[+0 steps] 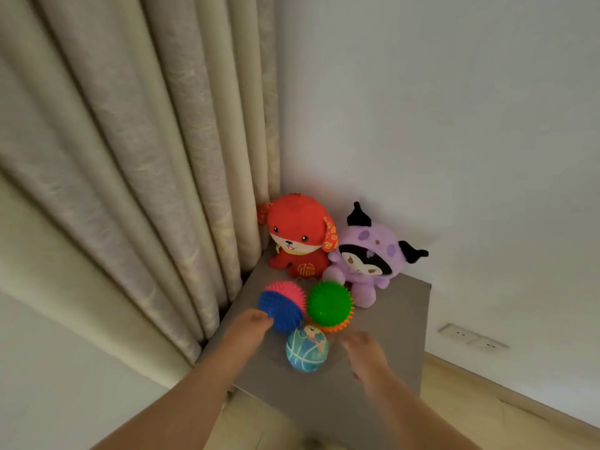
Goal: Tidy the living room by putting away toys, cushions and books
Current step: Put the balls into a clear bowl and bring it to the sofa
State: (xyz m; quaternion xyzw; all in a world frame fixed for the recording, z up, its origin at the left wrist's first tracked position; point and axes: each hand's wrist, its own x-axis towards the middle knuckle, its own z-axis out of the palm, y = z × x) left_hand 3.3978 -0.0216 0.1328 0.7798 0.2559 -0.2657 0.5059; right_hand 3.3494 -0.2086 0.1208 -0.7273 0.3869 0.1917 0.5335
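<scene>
Left hand [250, 326] fingertips against spiky blue-pink ball [283, 305], grip unclear. Right hand [365, 350] blurred, relaxed, holding nothing, beside globe ball [306, 349]. Grey cabinet top [389, 336] in corner: curtain [130, 157] left, white wall [454, 125] right. Near and right edges drop to wood floor [470, 401]. Green spiky ball [330, 305], red plush dog [300, 237], purple plush [370, 261] crowding back. Sockets [472, 339] low on wall.
</scene>
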